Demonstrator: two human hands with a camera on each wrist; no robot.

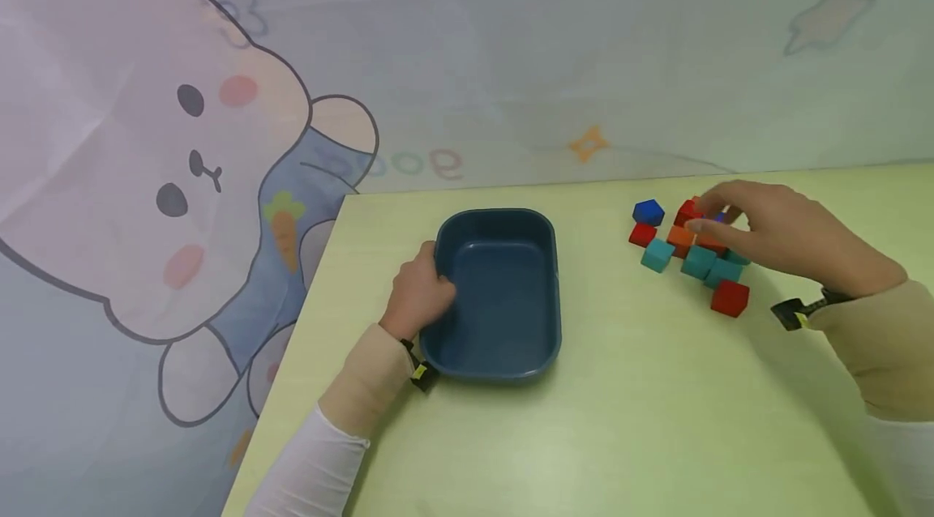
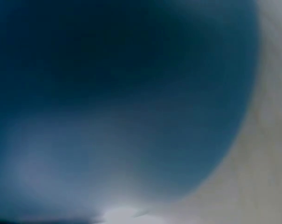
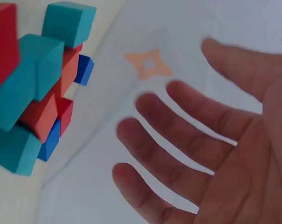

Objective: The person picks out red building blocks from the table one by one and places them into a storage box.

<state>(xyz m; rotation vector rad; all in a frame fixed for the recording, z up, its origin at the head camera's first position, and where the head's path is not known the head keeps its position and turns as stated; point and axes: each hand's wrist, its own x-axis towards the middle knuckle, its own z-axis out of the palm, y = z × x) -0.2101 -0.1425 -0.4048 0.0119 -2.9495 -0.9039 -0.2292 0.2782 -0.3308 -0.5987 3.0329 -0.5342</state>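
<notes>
A dark blue rectangular tray (image 1: 503, 298) stands on the table, and my left hand (image 1: 419, 294) grips its left rim, thumb inside the wall. In the left wrist view the blurred blue tray (image 2: 154, 140) fills most of the picture. Over at the right, my right hand (image 1: 784, 229) hovers by a cluster of small blocks, fingers spread and relaxed with nothing held, as the right wrist hand (image 3: 192, 144) shows. The cluster mixes teal blocks (image 1: 699, 261), red blocks (image 1: 730, 298), orange blocks (image 1: 680, 240) and a blue block (image 1: 648, 212). Some blocks are partly hidden behind the right hand.
The pale yellow-green table (image 1: 613, 420) ends at a left edge and at a back edge. Behind it hangs a backdrop (image 1: 511, 55) printed with a cartoon animal. Each wrist carries a strap with a small black camera (image 1: 790, 314).
</notes>
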